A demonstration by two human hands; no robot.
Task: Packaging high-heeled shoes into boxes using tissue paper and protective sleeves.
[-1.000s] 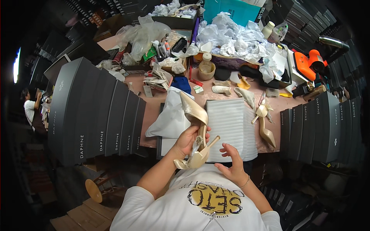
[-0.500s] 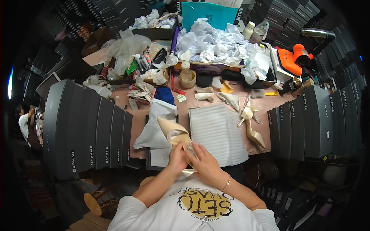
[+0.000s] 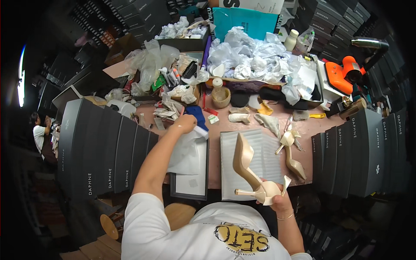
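A beige high-heeled shoe (image 3: 245, 159) is in my right hand (image 3: 279, 203), its sole turned up, its thin heel pointing left and a strap sticking up by my fingers. My left hand (image 3: 186, 124) reaches to the pile of small papers and cards (image 3: 167, 107), beside a blue cloth (image 3: 195, 116). Its fingers are curled; what they pinch, if anything, I cannot make out. Below it, white tissue paper (image 3: 184, 151) spills over an open dark shoe box (image 3: 189, 197). A white ribbed foam sheet (image 3: 236, 147) lies under the held shoe. Another beige heeled shoe (image 3: 295, 167) rests to its right.
Dark shoe boxes stand stacked at left (image 3: 93, 151) and right (image 3: 353, 151). Behind are crumpled white paper (image 3: 247, 52), a jar (image 3: 221, 97), a yellow-handled brush (image 3: 310, 115) and an orange heat gun (image 3: 340, 76). Another person (image 3: 39, 136) is at far left.
Both hands were together on the shoe. My left hand has let go and moved up-left to the papers; my right hand has carried the shoe right and turned its sole up.
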